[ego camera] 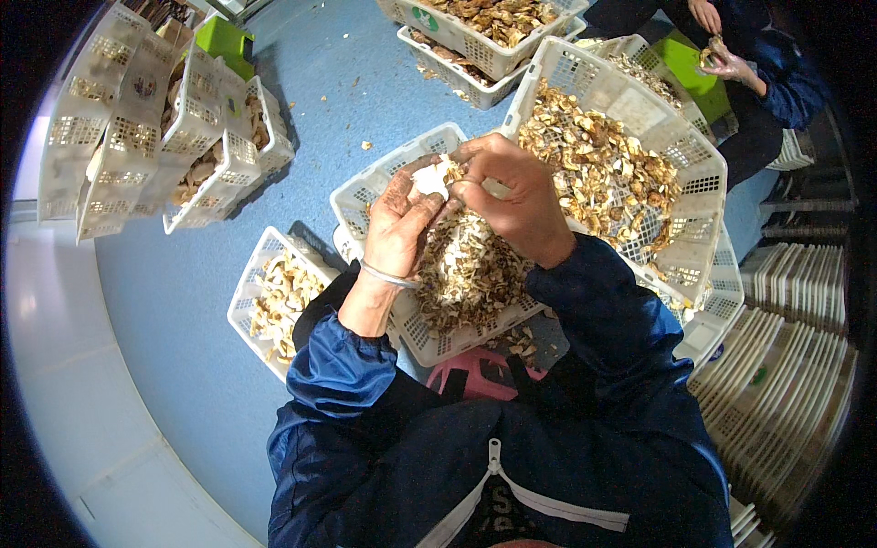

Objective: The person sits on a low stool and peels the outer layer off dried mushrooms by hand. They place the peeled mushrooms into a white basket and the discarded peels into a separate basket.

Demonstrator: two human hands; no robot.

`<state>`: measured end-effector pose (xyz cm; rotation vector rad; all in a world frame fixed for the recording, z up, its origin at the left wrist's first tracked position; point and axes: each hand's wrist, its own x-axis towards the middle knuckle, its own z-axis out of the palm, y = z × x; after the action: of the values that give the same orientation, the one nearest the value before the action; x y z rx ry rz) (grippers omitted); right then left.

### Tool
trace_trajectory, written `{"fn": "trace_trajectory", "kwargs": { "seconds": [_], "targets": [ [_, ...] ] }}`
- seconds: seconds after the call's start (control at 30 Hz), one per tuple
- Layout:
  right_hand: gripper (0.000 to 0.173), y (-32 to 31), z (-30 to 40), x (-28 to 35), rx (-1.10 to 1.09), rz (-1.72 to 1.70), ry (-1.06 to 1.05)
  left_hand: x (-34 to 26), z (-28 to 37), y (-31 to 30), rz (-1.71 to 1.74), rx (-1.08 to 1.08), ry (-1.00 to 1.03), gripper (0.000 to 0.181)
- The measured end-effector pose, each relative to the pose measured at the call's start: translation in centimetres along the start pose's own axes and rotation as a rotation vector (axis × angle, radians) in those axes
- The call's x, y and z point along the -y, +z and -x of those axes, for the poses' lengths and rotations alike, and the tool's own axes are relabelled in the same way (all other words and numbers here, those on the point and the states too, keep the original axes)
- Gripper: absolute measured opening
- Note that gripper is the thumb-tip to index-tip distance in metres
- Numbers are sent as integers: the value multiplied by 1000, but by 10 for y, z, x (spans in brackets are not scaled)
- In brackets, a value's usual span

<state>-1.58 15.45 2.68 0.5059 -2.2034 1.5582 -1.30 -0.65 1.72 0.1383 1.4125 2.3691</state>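
Note:
My left hand (401, 222) holds a whitish mushroom piece (431, 179), pale side up, between thumb and fingers. Close against its right edge is my right hand (514, 192), its fingers pinched together; a thin thing shows at its fingertips, too small to name. Both hands are above a white plastic basket (356, 198) heaped with small brown and white mushroom scraps (459, 274). To the right, a tilted white basket (699, 161) contains larger browned mushroom pieces (596, 164). Pale mushroom pieces (281, 294) lie in a smaller basket (243, 301) at the lower left.
Filled baskets (473, 41) stand at the top, and more baskets (205, 116) at the upper left. Stacked baskets (767, 383) line the right side. At the upper right, a co-worker's hand (733, 68) holds a small piece. Scraps dot the blue floor (329, 89).

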Motion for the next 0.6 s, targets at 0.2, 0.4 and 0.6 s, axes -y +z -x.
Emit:
{"fn": "trace_trajectory", "kwargs": {
  "seconds": [0.2, 0.4, 0.6],
  "targets": [
    [9, 2, 1, 0, 5, 54, -2, 6, 4, 2, -12, -45, 27, 38],
    [8, 4, 1, -2, -81, 113, -15, 4, 4, 8, 14, -51, -2, 37],
    [12, -5, 0, -3, -81, -31, 251, 9, 3, -2, -153, -42, 14, 40]
  ]
}}
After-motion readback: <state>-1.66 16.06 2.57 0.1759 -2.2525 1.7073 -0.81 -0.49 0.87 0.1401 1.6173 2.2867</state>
